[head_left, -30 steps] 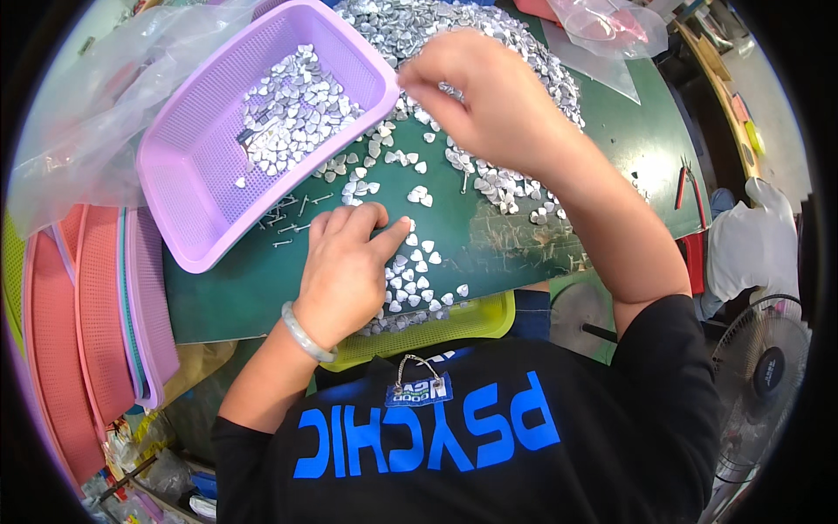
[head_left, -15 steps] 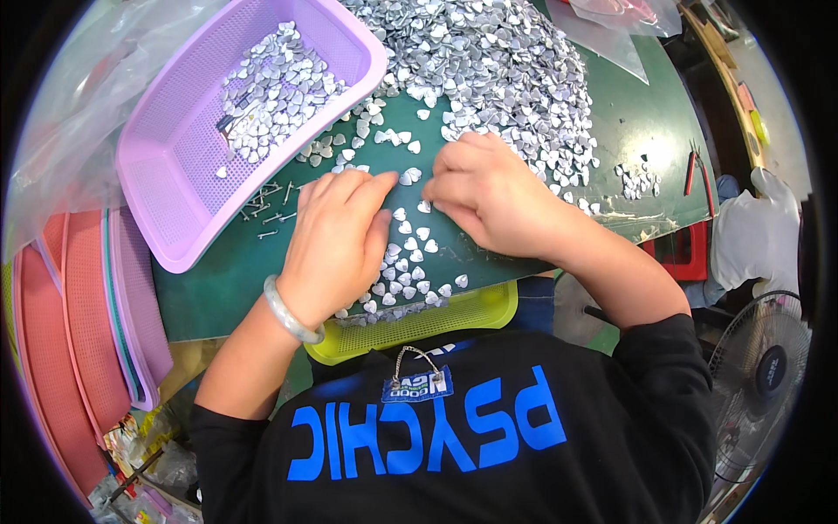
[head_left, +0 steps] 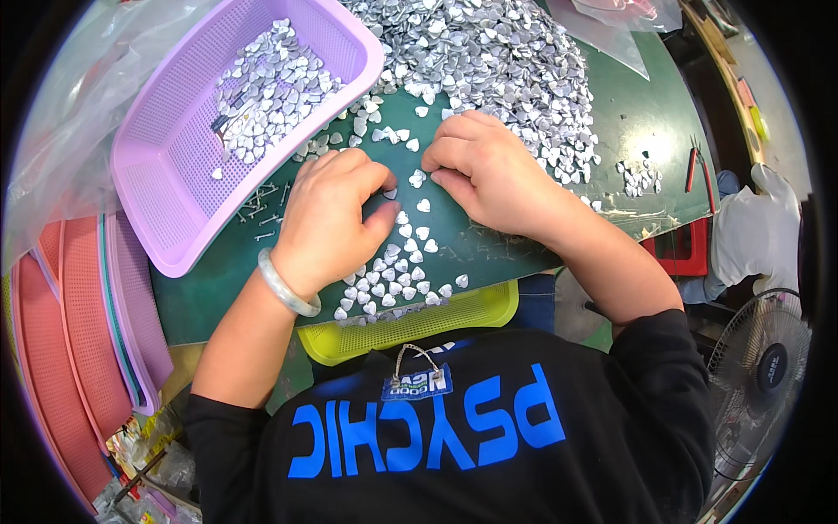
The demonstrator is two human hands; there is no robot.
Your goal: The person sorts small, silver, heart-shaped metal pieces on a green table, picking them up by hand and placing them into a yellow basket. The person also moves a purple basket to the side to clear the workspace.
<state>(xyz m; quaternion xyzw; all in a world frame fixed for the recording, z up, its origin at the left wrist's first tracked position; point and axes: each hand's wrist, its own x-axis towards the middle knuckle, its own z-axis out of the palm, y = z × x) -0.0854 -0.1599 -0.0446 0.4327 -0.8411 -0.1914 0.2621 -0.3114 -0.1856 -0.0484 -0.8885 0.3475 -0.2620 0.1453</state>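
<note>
Silver heart [head_left: 390,194], one, flat, small, shiny, on or just above the green table [head_left: 201,301], at the left hand's [head_left: 327,205] fingertips; fingers hide part of it, so I cannot tell which way its tip points. Long axis: hardly longer than broad. Left grip: thumb and forefinger curled, gap narrow; I cannot tell whether they pinch it. Right hand [head_left: 493,170]: fingers bunched, just beside more hearts [head_left: 417,178]; contents, if any, I cannot make out. Also listed: loose hearts [head_left: 393,275] near the table's edge, turned various ways; large heap [head_left: 497,61] beyond the right hand; purple basket [head_left: 144,192] and pins [head_left: 262,214] crowding the left hand; pliers [head_left: 690,170], far right; lime basket [head_left: 419,325], below the edge.
</note>
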